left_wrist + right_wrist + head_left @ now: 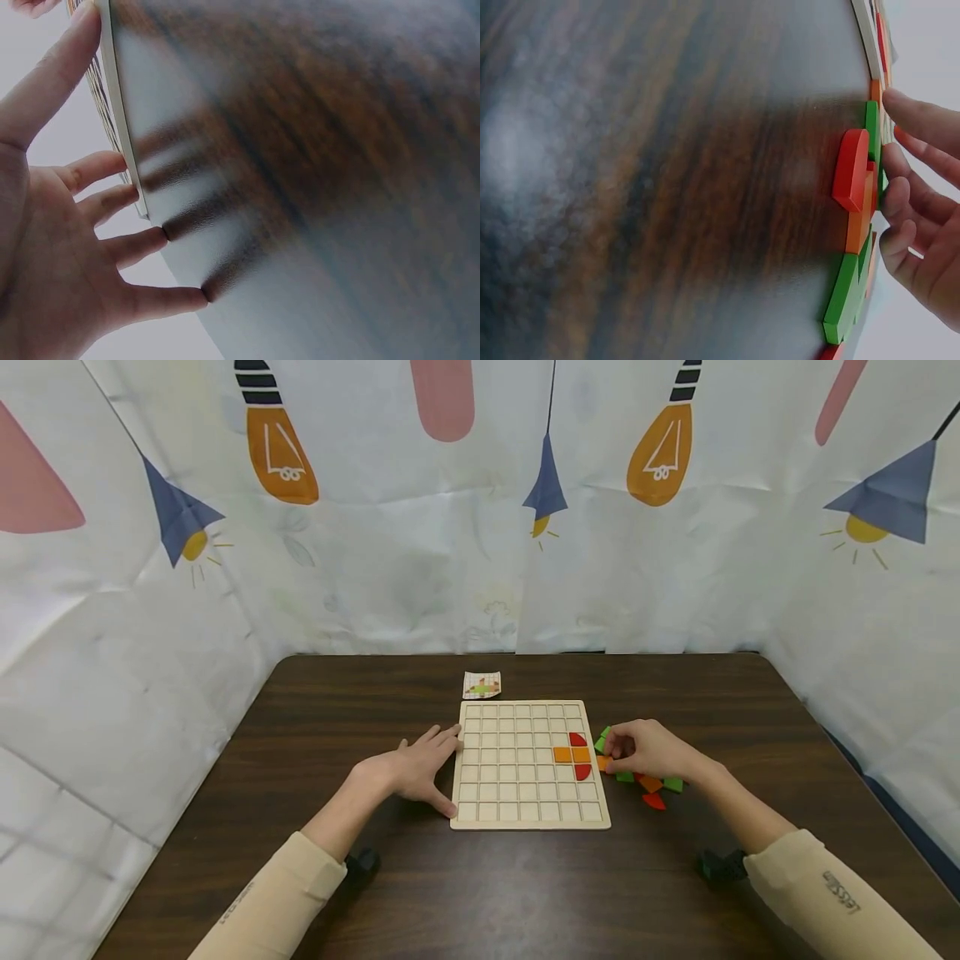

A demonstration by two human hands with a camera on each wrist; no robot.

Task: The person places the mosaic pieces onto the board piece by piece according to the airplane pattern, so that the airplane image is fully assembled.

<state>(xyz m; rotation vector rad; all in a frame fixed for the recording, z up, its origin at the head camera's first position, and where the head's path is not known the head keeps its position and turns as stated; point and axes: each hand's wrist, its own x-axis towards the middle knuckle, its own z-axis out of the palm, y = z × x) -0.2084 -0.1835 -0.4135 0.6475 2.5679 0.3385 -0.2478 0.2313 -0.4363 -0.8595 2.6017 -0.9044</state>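
A pale wooden grid board [517, 789] lies flat on the table. Toward its right side sit two orange square tiles [562, 754] and two red quarter-round tiles [582, 772]. With fingers spread, my left hand [416, 768] rests against the board's left edge. In the left wrist view the thumb [64, 64] touches the rim. Just beyond the right edge, my right hand [648, 749] pinches an orange tile [602, 763] between thumb and index finger; the fingers partly hide it. Loose green tiles [673, 785], another orange tile [650, 784] and a red tile [853, 169] lie beneath and beside that hand.
A small pattern card [482, 685] with a coloured figure on a grid lies behind the board. The dark wood table [525, 893] extends around everything. A printed white curtain [420, 568] encloses the back and sides.
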